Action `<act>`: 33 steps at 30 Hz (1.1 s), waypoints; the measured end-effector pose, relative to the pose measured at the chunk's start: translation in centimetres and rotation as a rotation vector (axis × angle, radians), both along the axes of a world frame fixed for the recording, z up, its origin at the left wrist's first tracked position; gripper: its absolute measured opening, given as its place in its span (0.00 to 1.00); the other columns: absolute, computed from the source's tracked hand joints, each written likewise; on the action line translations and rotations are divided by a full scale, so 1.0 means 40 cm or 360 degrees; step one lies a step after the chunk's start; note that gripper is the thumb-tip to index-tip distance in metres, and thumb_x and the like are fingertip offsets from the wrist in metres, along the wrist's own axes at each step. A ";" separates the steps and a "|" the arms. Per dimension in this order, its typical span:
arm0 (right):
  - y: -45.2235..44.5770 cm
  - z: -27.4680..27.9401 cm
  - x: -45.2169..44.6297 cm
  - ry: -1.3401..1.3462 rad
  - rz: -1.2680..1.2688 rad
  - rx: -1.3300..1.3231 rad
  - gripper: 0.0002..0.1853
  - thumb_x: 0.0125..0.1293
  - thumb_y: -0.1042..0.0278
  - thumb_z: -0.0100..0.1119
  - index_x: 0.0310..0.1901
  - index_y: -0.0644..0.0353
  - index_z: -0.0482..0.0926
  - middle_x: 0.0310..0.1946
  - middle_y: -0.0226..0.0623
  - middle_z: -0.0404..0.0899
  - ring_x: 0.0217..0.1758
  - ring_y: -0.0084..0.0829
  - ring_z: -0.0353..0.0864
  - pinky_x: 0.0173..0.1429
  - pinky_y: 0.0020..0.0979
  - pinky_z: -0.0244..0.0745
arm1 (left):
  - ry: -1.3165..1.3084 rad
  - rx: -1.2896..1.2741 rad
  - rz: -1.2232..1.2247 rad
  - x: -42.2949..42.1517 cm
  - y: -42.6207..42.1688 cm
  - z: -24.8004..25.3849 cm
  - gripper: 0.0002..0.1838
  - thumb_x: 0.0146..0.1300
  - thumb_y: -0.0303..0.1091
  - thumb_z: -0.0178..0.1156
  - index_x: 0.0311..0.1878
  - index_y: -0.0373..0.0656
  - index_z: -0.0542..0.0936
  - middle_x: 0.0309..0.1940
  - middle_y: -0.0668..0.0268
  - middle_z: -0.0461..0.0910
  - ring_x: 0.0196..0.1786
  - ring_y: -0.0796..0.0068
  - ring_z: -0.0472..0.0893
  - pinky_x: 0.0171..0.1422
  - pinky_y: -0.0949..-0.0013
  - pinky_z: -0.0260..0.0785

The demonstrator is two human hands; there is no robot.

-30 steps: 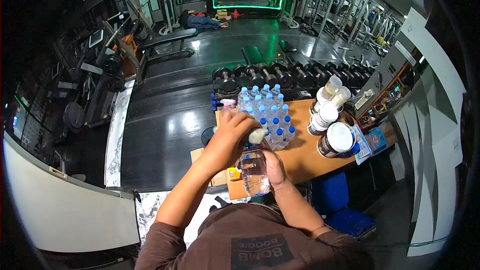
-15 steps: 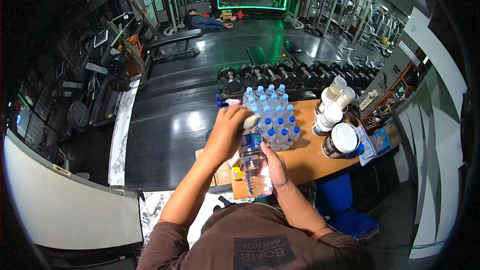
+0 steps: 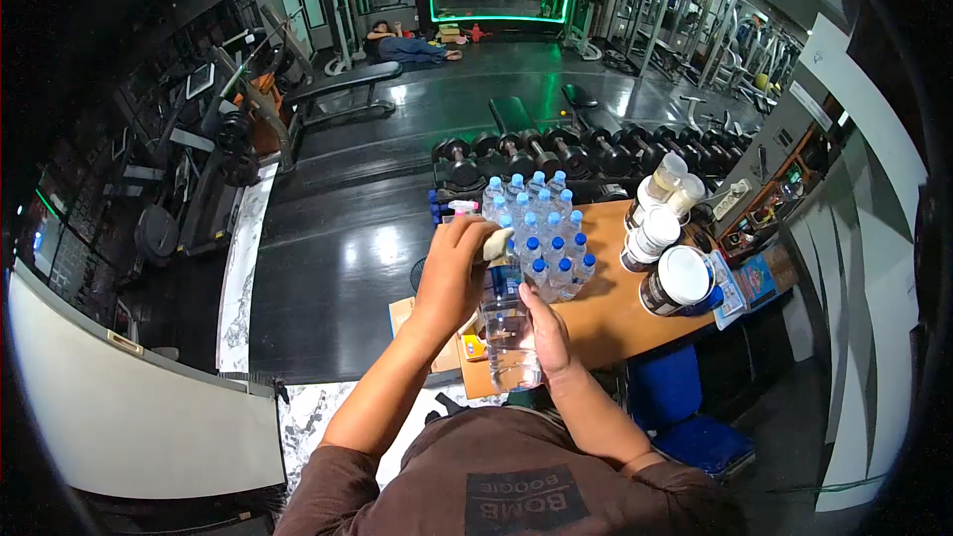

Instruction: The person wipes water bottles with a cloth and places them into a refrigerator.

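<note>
A clear water bottle (image 3: 511, 342) is held in front of my chest, its base toward me. My right hand (image 3: 548, 333) is wrapped round its lower side. At the bottle's upper end, my left hand (image 3: 457, 268) grips a pale cloth (image 3: 497, 243), which hides the cap area. Just beyond, several water bottles with blue caps (image 3: 558, 243) stand grouped on the wooden table (image 3: 615, 308). A small yellow box (image 3: 474, 345) lies by the table's near left corner, left of the held bottle.
White-lidded tubs (image 3: 681, 275) and smaller containers stand on the table's right side. A blue chair (image 3: 665, 387) is at the near right. Behind the table runs a row of dumbbells (image 3: 571, 154). A person (image 3: 417, 48) lies on the floor at the back.
Since the earliest frame, the bottle has become more visible between my hands, and my left hand with the cloth has shifted up at its upper end. The view has shifted slightly.
</note>
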State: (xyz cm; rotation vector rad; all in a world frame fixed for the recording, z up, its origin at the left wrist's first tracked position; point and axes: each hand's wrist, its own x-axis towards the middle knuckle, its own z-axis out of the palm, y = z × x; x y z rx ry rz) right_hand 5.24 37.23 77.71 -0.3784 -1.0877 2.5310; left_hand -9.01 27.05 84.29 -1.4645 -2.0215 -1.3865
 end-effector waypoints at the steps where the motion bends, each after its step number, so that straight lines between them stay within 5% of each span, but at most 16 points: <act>1: 0.010 -0.015 0.006 -0.0024 0.0065 0.0018 0.22 0.84 0.54 0.49 0.69 0.57 0.75 0.53 0.34 0.85 0.50 0.29 0.87 0.56 0.35 0.85 | 0.0001 0.0000 0.0000 0.007 -0.001 -0.003 0.26 0.51 0.14 0.63 0.56 0.43 0.82 0.56 0.55 0.81 0.56 0.47 0.79 0.62 0.54 0.71; 6: 0.040 -0.084 0.000 0.0085 0.0068 -0.0221 0.26 0.83 0.50 0.54 0.72 0.57 0.74 0.63 0.31 0.78 0.65 0.26 0.79 0.70 0.34 0.76 | 0.0140 -0.0281 -0.0136 0.105 -0.035 -0.002 0.30 0.51 0.14 0.64 0.60 0.45 0.81 0.58 0.56 0.80 0.58 0.46 0.77 0.63 0.49 0.73; 7: 0.068 -0.145 -0.003 0.0372 0.0047 -0.0120 0.25 0.83 0.51 0.54 0.72 0.58 0.74 0.64 0.31 0.76 0.67 0.26 0.78 0.71 0.33 0.74 | 0.0120 -0.0259 -0.0247 0.116 -0.039 -0.013 0.29 0.52 0.15 0.65 0.60 0.45 0.81 0.57 0.57 0.80 0.57 0.47 0.77 0.62 0.50 0.73; 9: 0.105 -0.189 -0.021 0.0236 -0.0152 0.0269 0.22 0.86 0.58 0.50 0.71 0.62 0.76 0.63 0.31 0.76 0.66 0.26 0.78 0.73 0.33 0.73 | 0.0032 -0.0234 -0.0513 0.127 -0.046 -0.010 0.27 0.53 0.16 0.66 0.59 0.44 0.82 0.56 0.56 0.81 0.55 0.48 0.78 0.62 0.52 0.72; 12: 0.107 -0.217 -0.018 0.0131 -0.0154 0.0278 0.23 0.87 0.57 0.48 0.72 0.63 0.75 0.64 0.32 0.76 0.65 0.26 0.79 0.71 0.34 0.76 | 0.0026 -0.0076 -0.0559 0.095 -0.033 -0.021 0.27 0.52 0.16 0.66 0.58 0.43 0.82 0.55 0.56 0.81 0.55 0.47 0.78 0.62 0.53 0.71; 16: 0.042 -0.066 -0.012 0.0136 0.0106 0.0069 0.28 0.84 0.52 0.49 0.78 0.55 0.66 0.61 0.34 0.80 0.58 0.27 0.84 0.58 0.36 0.85 | 0.0143 0.0104 -0.0222 0.017 0.005 -0.025 0.29 0.50 0.12 0.62 0.58 0.41 0.82 0.54 0.54 0.81 0.56 0.45 0.78 0.63 0.53 0.70; 22: 0.022 -0.036 0.002 -0.0042 0.0030 0.0113 0.25 0.84 0.54 0.48 0.75 0.56 0.70 0.62 0.32 0.80 0.60 0.26 0.83 0.61 0.34 0.83 | 0.0043 -0.0034 -0.0111 0.035 -0.009 -0.024 0.29 0.53 0.13 0.62 0.60 0.40 0.80 0.59 0.53 0.80 0.62 0.45 0.78 0.69 0.50 0.70; 25: 0.082 -0.130 -0.001 0.0015 0.0050 0.0103 0.27 0.86 0.53 0.48 0.78 0.56 0.68 0.64 0.34 0.77 0.66 0.25 0.79 0.67 0.31 0.78 | 0.0110 -0.0213 -0.0193 0.087 -0.036 -0.042 0.28 0.56 0.16 0.62 0.63 0.42 0.79 0.60 0.55 0.80 0.60 0.45 0.78 0.67 0.50 0.71; 27: 0.084 -0.198 -0.007 0.0237 -0.0350 0.1007 0.28 0.85 0.53 0.50 0.76 0.63 0.68 0.64 0.35 0.77 0.69 0.26 0.76 0.73 0.31 0.72 | 0.0081 -0.0257 -0.0346 0.119 -0.051 -0.035 0.24 0.57 0.17 0.62 0.58 0.43 0.81 0.56 0.57 0.82 0.57 0.47 0.79 0.63 0.51 0.72; 29: 0.074 -0.065 0.002 0.0032 -0.0132 0.0194 0.31 0.83 0.51 0.55 0.75 0.67 0.68 0.65 0.36 0.76 0.70 0.27 0.75 0.75 0.32 0.70 | 0.0099 -0.0301 -0.0444 0.130 -0.065 -0.025 0.24 0.56 0.17 0.62 0.57 0.42 0.81 0.56 0.57 0.81 0.57 0.48 0.78 0.63 0.52 0.72; 33: 0.042 -0.055 -0.016 0.0087 -0.0128 0.0108 0.24 0.82 0.50 0.55 0.70 0.54 0.73 0.56 0.31 0.79 0.58 0.25 0.82 0.64 0.32 0.80 | 0.0054 -0.0155 -0.0386 0.071 -0.044 -0.047 0.28 0.53 0.16 0.63 0.61 0.42 0.80 0.57 0.54 0.79 0.57 0.45 0.77 0.62 0.53 0.72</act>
